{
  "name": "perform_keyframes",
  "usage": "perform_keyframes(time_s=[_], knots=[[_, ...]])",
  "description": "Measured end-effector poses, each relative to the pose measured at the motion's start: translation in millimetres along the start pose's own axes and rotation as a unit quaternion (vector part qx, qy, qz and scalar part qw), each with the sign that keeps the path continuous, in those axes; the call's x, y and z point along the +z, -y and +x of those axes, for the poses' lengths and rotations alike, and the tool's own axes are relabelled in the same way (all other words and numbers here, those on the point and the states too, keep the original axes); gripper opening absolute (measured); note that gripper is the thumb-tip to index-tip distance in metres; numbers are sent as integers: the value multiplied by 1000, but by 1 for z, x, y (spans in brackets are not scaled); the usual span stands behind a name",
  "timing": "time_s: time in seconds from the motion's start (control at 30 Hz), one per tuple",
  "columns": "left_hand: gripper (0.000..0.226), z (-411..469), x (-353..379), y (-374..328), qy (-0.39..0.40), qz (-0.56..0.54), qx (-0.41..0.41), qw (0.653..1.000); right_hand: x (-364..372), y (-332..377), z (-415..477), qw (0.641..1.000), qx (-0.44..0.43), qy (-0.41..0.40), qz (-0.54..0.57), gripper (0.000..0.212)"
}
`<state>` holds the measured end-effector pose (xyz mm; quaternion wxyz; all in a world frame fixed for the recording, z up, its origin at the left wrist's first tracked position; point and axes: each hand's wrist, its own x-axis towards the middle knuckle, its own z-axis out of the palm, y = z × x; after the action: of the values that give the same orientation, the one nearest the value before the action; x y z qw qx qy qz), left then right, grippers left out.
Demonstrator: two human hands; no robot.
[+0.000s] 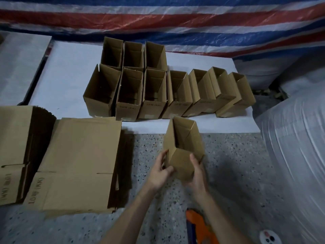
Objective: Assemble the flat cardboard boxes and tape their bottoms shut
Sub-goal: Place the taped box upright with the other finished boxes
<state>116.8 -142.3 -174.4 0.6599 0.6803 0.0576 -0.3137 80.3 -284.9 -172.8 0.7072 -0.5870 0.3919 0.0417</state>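
Box (184,143): opened into shape and held in both my hands above the speckled floor (228,164), just short of the near edge of the white board (66,81). It leans away from me with its open mouth facing up and away.
Left hand (161,170): grips the box's lower left corner, fingers curled round the side and thumb pressed on the near face.
Right hand (197,175): grips the lower right side. The thumb lies up the near face, and the other fingers wrap behind the box where I cannot see them.
Finished boxes (153,94): ten stand open-topped on the white board, seven in the near row and three behind its left end. The ones at the right lean on one another.
Flat boxes (77,161): a stack lies on the floor to my left, reaching the board's near edge, with printing on its near-left flap.
Second stack (14,138): more flat cardboard just beside the first, cut off by the left edge.
Orange and blue tool (197,221): on the floor beneath my right forearm, partly hidden; I cannot tell what it is.
Round white thing (268,237): small, on the floor at the lower right.
Striped tarp (175,18): blue, white and red, behind the board.
White wrapped bundle (295,138): large, to my right.
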Motion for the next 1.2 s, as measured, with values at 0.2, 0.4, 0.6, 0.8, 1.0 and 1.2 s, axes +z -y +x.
perform_keyframes(time_s=[0.2, 0.4, 0.6, 0.8, 1.0, 1.2], knots=[[66, 54, 10, -25, -52, 57, -30, 997, 12, 25, 50, 995, 47, -29, 81, 64], [60, 75, 8, -21, -46, 45, -71, 995, 18, 18, 77, 1000, -2, -21, 19, 29], [67, 102, 4, -33, -33, 19, -72, 997, 28, 27, 102, 999, -16, -29, 41, 22], [28, 94, 0, -32, -127, 14, -46, 991, 43, 52, 126, 997, -25, -32, 63, 27], [22, 49, -17, -23, -148, 4, 0, 989, 70, 74, 151, 996, -21, -53, 72, 23], [22, 14, -35, -16, -185, -5, 25, 982, 87, 94, 170, 995, -36, -45, 79, 25]])
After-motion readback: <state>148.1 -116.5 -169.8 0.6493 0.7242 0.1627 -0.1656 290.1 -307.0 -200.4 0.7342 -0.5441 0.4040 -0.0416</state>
